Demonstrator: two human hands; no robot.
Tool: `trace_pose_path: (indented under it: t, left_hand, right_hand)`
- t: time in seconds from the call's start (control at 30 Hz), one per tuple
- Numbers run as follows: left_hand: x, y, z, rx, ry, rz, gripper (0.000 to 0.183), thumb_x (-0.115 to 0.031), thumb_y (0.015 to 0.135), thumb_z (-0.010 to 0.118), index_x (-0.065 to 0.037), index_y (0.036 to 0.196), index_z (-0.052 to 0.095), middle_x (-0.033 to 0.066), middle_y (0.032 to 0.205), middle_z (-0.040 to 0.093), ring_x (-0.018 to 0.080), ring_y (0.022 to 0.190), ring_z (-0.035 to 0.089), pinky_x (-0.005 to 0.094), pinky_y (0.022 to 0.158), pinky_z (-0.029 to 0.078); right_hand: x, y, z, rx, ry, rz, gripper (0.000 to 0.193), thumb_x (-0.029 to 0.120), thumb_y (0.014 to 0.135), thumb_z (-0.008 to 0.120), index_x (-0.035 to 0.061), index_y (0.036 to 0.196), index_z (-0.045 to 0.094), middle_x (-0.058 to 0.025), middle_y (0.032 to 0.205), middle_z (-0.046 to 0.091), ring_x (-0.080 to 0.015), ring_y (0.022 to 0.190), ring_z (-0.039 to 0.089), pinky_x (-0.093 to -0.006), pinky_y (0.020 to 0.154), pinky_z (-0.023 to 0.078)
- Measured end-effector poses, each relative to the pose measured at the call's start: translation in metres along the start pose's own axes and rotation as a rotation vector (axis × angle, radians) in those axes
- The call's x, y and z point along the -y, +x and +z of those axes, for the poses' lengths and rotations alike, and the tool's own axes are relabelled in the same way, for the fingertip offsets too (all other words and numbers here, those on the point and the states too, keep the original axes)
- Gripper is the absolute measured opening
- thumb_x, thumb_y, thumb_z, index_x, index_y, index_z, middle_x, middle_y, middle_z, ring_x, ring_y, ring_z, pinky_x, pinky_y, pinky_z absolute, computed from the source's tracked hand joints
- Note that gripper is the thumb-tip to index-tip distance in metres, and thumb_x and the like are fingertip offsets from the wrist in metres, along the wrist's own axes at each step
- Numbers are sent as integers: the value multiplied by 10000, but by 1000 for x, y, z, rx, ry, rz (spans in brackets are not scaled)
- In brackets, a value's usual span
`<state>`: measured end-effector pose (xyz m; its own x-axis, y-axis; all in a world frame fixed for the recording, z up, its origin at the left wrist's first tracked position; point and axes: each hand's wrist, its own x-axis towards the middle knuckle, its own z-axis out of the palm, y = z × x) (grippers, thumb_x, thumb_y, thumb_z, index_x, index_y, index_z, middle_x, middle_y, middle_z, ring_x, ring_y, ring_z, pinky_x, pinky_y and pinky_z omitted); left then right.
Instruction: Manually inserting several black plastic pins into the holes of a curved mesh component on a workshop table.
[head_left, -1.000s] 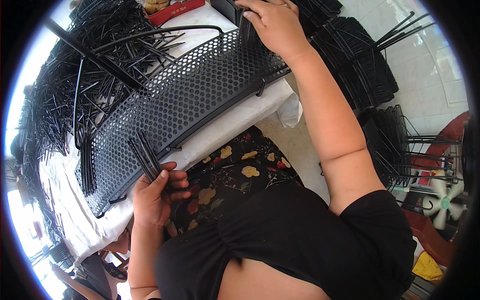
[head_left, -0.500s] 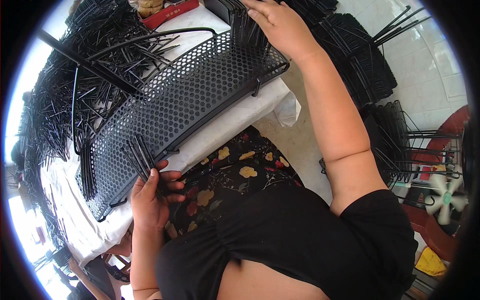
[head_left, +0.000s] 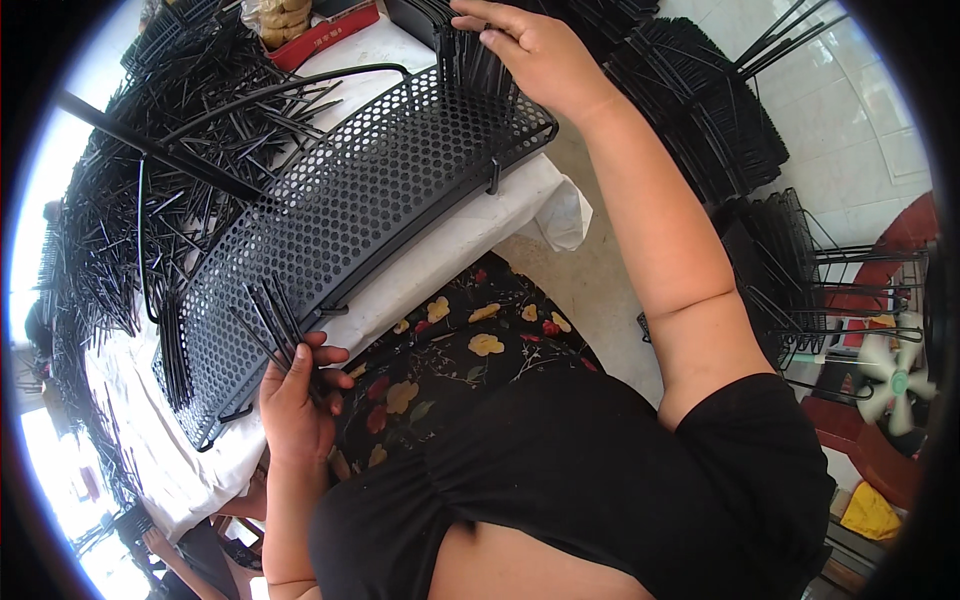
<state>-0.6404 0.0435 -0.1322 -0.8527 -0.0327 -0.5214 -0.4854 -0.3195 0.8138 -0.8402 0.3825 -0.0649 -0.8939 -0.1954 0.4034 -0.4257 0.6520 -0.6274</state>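
Note:
My left hand (head_left: pixel 297 405) is closed round a small bunch of thin black strips (head_left: pixel 268 322), which stick up past the thumb. It is by the near edge of a long, curved black mesh rack (head_left: pixel 330 215) with a wire frame, lying across the table. At the rack's far right end, my right hand (head_left: pixel 545 62) reaches over an upright bundle of black strips (head_left: pixel 470 62). Its fingers are stretched out and the thumb is apart, at the tops of those strips. Another bundle of strips (head_left: pixel 174 350) stands at the rack's left end.
A large heap of loose black strips (head_left: pixel 160 180) covers the table's left side. A red box (head_left: pixel 330 38) lies behind the rack on the white table cover (head_left: pixel 470 240). Stacked black racks (head_left: pixel 700 110) and a fan (head_left: pixel 897 383) stand at right. Another person's arm (head_left: pixel 170 555) shows lower left.
The whole view has shifted slightly, with the rack a little further left. My right hand remains at the upright bundle, and my left hand keeps its bunch of strips.

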Motion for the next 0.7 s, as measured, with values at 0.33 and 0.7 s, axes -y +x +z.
trace_pose_path:
  t: [0.33, 0.7]
  left_hand:
    - [0, -1, 5, -11, 20, -6, 204, -186, 995, 477, -14, 1080, 545, 125, 865, 656, 163, 598, 623, 214, 411, 386]
    - [-9, 0, 26, 135, 107, -36, 208, -159, 1004, 454, 6, 1101, 536, 129, 883, 661, 129, 602, 613, 189, 428, 401]
  right_hand:
    - [38, -12, -1, -54, -444, -177, 361, 241, 967, 485, 32, 1246, 579, -211, 1302, 547, -380, 1249, 484, -412, 1063, 363]
    - [32, -36, 44, -299, 115, -101, 202, 69, 899, 622, 40, 1097, 650, -50, 870, 703, -104, 765, 647, -233, 695, 514]
